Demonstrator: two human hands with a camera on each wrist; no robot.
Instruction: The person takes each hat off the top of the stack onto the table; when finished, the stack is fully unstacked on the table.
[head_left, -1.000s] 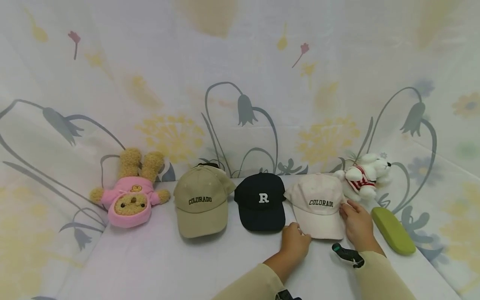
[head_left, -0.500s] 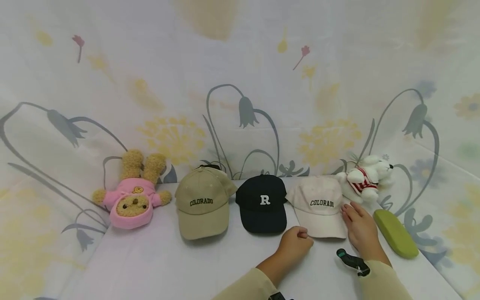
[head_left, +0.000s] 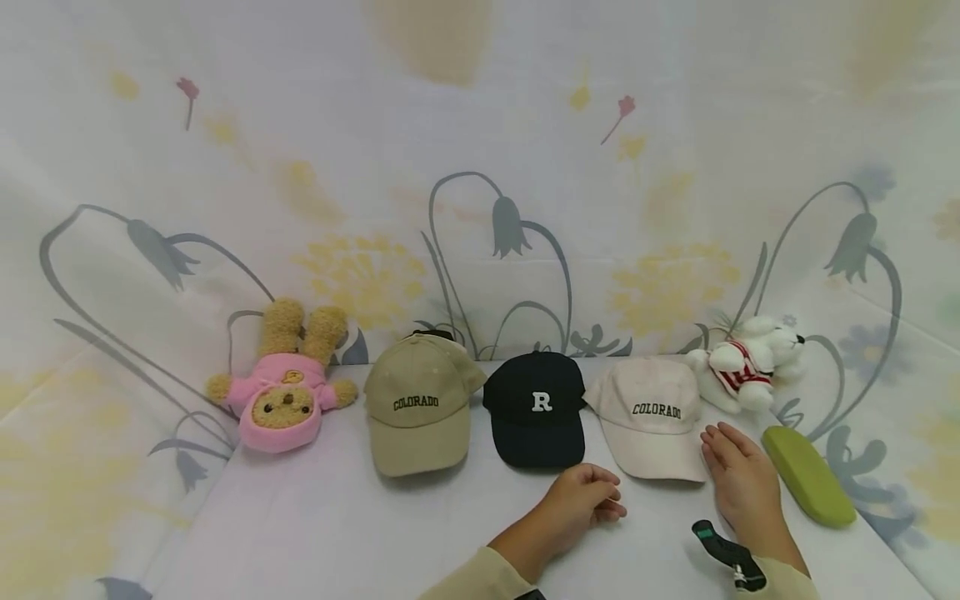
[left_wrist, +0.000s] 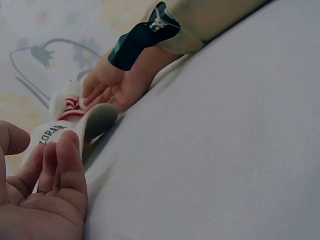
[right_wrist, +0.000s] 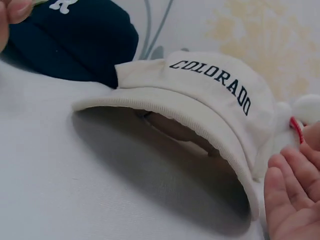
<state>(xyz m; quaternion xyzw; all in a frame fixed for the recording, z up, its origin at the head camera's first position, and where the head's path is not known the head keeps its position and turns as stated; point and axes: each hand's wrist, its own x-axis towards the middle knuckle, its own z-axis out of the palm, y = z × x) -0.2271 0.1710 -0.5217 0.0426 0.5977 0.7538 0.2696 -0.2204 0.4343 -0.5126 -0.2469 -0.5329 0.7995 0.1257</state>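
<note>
A cream baseball cap [head_left: 651,417] lettered COLORADO lies brim forward on the white surface. My right hand [head_left: 744,483] is just right of its brim, fingers extended and holding nothing. In front of the gap between the cream cap and the black cap [head_left: 536,412] is my left hand [head_left: 573,508], its fingers loosely bent and empty. The black cap carries a white R. Left of it sits a tan baseball cap [head_left: 418,408], also lettered COLORADO. The right wrist view shows the cream brim [right_wrist: 165,107] arched above the surface, beside my right fingers [right_wrist: 282,187].
A teddy bear in a pink hoodie [head_left: 285,400] lies head forward at the far left. Behind my right hand is a white plush dog [head_left: 742,367] in red stripes. A green glasses case [head_left: 810,477] lies to the right. A flowered curtain [head_left: 480,125] hangs behind.
Both hands have come away from the cream cap's brim, the left toward the front and the right outward. The caps stay in their row while the whole head view shifts slightly.
</note>
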